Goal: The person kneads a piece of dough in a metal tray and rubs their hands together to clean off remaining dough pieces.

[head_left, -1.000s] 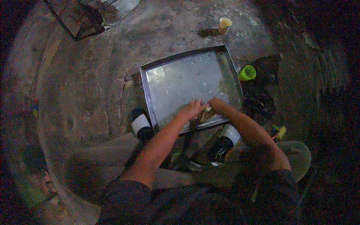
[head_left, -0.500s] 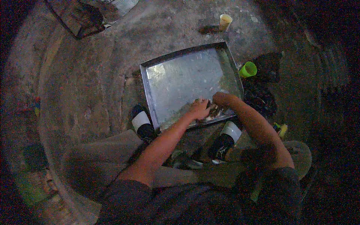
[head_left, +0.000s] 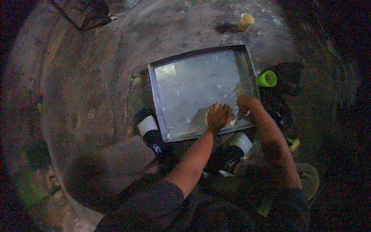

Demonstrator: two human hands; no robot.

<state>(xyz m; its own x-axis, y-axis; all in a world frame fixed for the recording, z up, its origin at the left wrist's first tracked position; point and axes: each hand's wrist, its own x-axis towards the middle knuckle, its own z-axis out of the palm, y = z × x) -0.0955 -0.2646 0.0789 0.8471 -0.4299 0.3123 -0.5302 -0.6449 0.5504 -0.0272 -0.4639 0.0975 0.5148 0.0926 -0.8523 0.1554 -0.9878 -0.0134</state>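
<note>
Both hands, left hand (head_left: 218, 116) and right hand (head_left: 247, 106), press a pale lump (head_left: 232, 122) at metal tray's (head_left: 162, 116) near edge; grip unclear; tray mostly bare, work looks early

Dim light falls on a rough, stained concrete floor (head_left: 96, 89) filling the frame, darkest toward the right edge, with a dark wire frame (head_left: 83, 13) at upper left.

Dark short sleeves, white-toed black shoes (head_left: 150, 133)
</note>
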